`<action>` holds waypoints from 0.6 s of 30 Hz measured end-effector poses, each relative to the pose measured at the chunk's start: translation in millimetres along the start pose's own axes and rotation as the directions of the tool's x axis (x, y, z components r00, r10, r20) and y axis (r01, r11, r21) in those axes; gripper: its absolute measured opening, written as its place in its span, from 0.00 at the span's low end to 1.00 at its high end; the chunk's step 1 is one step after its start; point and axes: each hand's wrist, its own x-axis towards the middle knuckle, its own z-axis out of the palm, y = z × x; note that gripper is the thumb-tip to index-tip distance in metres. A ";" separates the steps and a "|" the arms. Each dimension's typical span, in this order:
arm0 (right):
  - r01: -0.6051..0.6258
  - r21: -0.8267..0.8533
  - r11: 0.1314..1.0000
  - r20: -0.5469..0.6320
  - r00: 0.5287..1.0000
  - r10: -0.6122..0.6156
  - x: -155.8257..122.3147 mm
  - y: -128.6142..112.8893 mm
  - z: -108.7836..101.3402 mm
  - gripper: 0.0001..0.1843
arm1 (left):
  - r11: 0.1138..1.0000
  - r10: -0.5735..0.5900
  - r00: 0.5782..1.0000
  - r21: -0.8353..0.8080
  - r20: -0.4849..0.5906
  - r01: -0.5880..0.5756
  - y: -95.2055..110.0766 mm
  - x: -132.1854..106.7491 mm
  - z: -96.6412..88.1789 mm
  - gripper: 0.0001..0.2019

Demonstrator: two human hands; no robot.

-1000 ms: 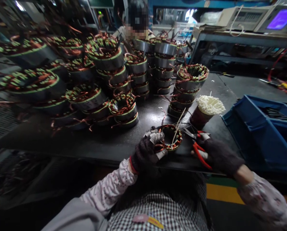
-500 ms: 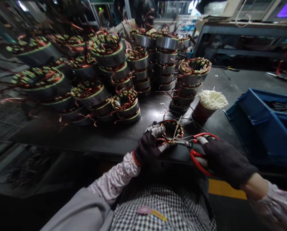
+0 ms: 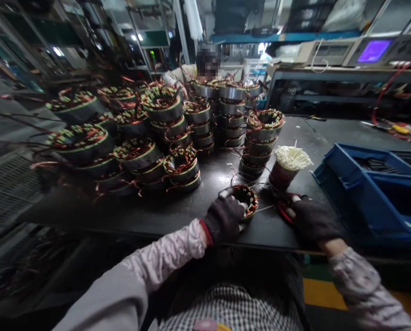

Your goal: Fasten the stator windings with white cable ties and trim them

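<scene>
A small stator [image 3: 254, 208] with copper windings and pale slot ends sits on the dark table in front of me. My left hand [image 3: 224, 216], in a dark glove with light fingertips, grips its left side, with fingers reaching into the bore. A thin pale strand [image 3: 265, 208] sticks out from the stator's right side. Further right, low over the table, my right hand [image 3: 316, 219] has its fingers on red-handled scissors [image 3: 285, 212]; their blades are hard to make out. Just behind them stands a dark cup [image 3: 282, 177] packed with white sticks or ties [image 3: 293, 157].
Stacked stators [image 3: 162, 110] fill the table's left and back. Another stack [image 3: 260, 142] stands beside the cup. Blue bins [image 3: 367, 193] are at the right, and tools [image 3: 398, 130] lie behind them. A co-worker [image 3: 207, 64] is behind the stacks.
The scissors have moved away from the stator to the right, down toward the table. The upright pale tie at the stator no longer shows. My left fingers have shifted over the ring; the view has tilted up.
</scene>
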 end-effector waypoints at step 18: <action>0.087 0.146 0.985 -0.326 0.945 -0.035 -1.7 16.0 55.9 0.25 | 0.930 -0.022 0.988 0.358 -0.153 0.077 -64.6 259.3 -132.3 0.37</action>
